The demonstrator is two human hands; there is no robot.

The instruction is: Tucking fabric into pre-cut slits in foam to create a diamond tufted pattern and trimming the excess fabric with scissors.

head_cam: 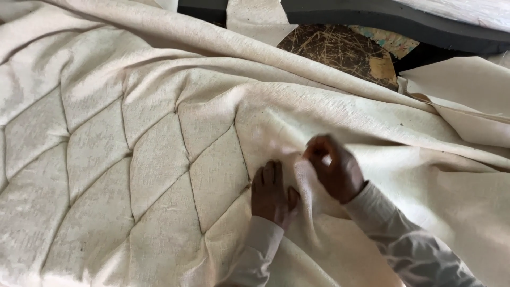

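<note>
With my left hand pressed flat on the cream tufted fabric near the seam, my right hand pinches a loose fold just right of it, which I judge must be pulled taut along the diamond line.

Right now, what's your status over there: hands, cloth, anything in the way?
Left hand flat on the cloth. Right hand pinching a fold beside it. Loose cloth bunched to the right, nothing else on it.
</note>
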